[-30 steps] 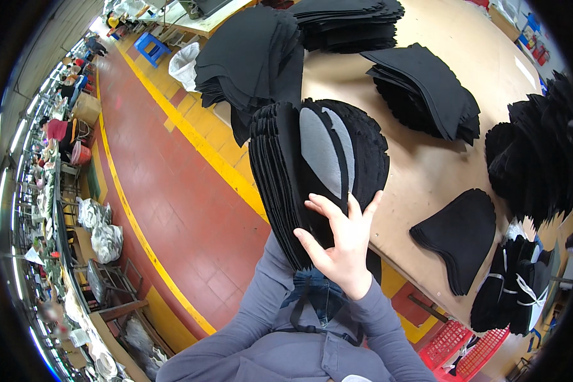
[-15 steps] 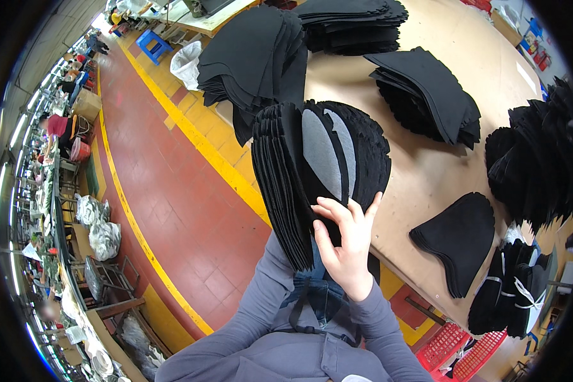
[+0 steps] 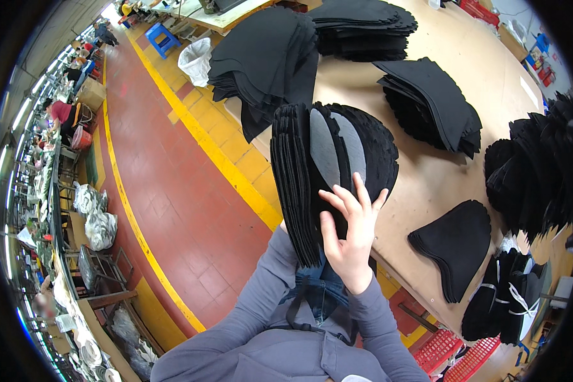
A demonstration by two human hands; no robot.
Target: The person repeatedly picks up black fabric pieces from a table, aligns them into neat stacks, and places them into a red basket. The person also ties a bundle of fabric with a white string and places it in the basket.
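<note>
A thick fanned stack of black cut fabric pieces (image 3: 291,184) stands on edge in front of me, at the near left edge of the table. Within the fan, two grey faces show, a left grey piece (image 3: 325,149) and a right grey piece (image 3: 351,137). My right hand (image 3: 348,245) lies against the stack with its fingers spread, the fingertips touching the pieces below the grey faces and the thumb apart. My left hand (image 3: 283,226) is almost wholly behind the stack's left side; only a sliver of skin shows and its fingers are hidden.
On the tan table (image 3: 337,89) lie more black piles: a tall pile (image 3: 264,57), a curved pile (image 3: 430,105), a small pile (image 3: 455,248) and tied bundles (image 3: 503,293). Red baskets (image 3: 436,350) stand below. A white bin (image 3: 196,60) and blue stool (image 3: 162,39) flank the aisle.
The stack sits slightly farther right in view. My right hand's fingers have spread more, one now reaching up over the right grey piece. The black band between the grey faces looks wider.
</note>
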